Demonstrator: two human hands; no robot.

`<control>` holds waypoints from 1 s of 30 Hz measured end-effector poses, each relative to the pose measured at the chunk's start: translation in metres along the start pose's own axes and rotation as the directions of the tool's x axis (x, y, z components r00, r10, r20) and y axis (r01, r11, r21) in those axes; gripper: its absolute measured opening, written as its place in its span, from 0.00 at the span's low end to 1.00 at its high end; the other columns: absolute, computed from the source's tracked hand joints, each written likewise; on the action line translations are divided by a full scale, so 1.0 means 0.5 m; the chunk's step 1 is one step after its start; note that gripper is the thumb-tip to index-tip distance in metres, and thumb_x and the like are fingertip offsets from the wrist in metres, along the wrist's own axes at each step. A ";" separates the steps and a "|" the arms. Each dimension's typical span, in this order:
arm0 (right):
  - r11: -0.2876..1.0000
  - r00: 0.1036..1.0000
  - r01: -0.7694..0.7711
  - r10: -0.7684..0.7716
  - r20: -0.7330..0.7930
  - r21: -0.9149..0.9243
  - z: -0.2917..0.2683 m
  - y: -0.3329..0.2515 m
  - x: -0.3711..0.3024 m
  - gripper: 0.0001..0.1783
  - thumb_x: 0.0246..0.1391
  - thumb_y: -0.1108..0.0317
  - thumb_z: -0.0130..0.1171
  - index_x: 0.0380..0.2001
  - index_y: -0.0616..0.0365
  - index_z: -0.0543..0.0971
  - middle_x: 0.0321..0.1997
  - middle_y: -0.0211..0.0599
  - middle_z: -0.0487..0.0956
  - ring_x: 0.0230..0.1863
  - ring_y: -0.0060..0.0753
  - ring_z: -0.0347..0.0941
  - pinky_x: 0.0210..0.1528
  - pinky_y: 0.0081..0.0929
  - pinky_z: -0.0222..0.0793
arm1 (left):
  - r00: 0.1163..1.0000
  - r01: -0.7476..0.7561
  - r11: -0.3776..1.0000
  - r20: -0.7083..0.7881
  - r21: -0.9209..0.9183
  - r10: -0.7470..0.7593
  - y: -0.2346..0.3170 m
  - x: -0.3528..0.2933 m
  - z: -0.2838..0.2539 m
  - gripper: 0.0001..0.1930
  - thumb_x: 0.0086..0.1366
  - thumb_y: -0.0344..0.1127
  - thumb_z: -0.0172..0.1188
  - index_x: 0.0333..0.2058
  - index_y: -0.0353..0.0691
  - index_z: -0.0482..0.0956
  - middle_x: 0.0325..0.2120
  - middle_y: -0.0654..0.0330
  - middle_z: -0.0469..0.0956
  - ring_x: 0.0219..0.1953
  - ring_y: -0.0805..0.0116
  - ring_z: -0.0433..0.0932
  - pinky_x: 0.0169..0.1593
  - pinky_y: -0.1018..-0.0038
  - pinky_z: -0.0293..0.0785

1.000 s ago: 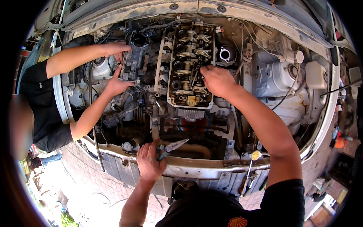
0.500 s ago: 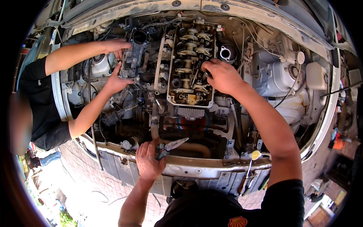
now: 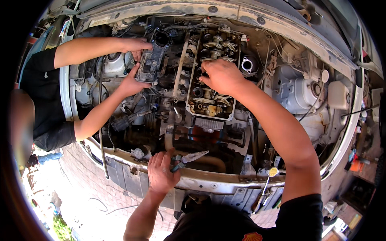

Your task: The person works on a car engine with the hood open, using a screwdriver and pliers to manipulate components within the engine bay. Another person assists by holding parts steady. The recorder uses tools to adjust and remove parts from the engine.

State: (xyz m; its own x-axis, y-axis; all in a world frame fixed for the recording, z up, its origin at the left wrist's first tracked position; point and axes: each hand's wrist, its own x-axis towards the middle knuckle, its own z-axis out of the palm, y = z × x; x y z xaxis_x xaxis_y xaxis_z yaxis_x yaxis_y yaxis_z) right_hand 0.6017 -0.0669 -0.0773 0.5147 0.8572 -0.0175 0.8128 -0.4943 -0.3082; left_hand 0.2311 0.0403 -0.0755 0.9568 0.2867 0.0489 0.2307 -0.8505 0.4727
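Observation:
I look down into an open car engine bay. My left hand [image 3: 161, 172] rests on the front metal crossmember [image 3: 209, 182] and grips a pair of pliers [image 3: 189, 158] with the jaws pointing right. My right hand [image 3: 222, 75] reaches over the exposed cylinder head [image 3: 211, 106], its fingers down among the rocker arms and valve springs; whether it holds anything is hidden. A co-worker in a black shirt stands at the left, with both hands [image 3: 134, 64] on a dark engine part [image 3: 149, 64] beside the head.
A screwdriver with a yellow cap [image 3: 268, 180] stands in the crossmember at the right. A toothed timing pulley [image 3: 209, 124] sits below the head. White reservoirs [image 3: 337, 95] lie at the right. Brick paving [image 3: 88, 176] shows at the lower left.
My right hand has slid left and further up over the cylinder head. My left hand stays on the crossmember with the pliers. The co-worker's hands keep their hold on the dark part.

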 end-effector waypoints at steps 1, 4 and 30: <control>1.000 1.000 0.013 -0.012 0.019 -0.025 0.022 0.004 0.010 0.18 0.64 0.55 0.69 0.45 0.59 0.81 0.45 0.45 0.86 0.52 0.54 0.83 0.54 0.51 0.81 | 1.000 -0.001 1.000 -0.006 -0.003 0.001 -0.001 0.000 0.000 0.34 0.47 0.30 0.63 0.58 0.36 0.80 0.40 0.50 0.80 0.42 0.44 0.79 0.47 0.52 0.75; 0.997 0.998 0.038 -0.035 0.047 -0.061 0.053 0.009 0.026 0.17 0.62 0.57 0.70 0.41 0.61 0.83 0.43 0.48 0.86 0.48 0.57 0.85 0.51 0.52 0.82 | 1.000 -0.015 1.000 -0.011 -0.017 0.015 0.005 0.002 -0.014 0.29 0.55 0.33 0.66 0.58 0.36 0.81 0.38 0.52 0.78 0.40 0.47 0.79 0.45 0.54 0.74; 0.939 0.955 -0.233 0.269 0.121 -0.253 0.070 -0.046 0.030 0.29 0.69 0.40 0.61 0.30 0.58 0.87 0.35 0.42 0.88 0.42 0.50 0.87 0.43 0.48 0.84 | 0.998 -0.047 0.994 0.033 -0.101 0.051 -0.014 -0.002 -0.021 0.33 0.51 0.34 0.68 0.59 0.36 0.79 0.38 0.51 0.77 0.40 0.47 0.78 0.46 0.54 0.73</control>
State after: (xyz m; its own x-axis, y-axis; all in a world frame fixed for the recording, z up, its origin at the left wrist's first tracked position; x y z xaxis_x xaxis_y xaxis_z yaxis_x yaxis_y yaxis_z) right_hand 0.5809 -0.0376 -0.1038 0.6776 0.7033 -0.2149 0.7125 -0.7003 -0.0451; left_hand 0.2266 0.0504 -0.0696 0.9726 0.2284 0.0443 0.1659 -0.8142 0.5564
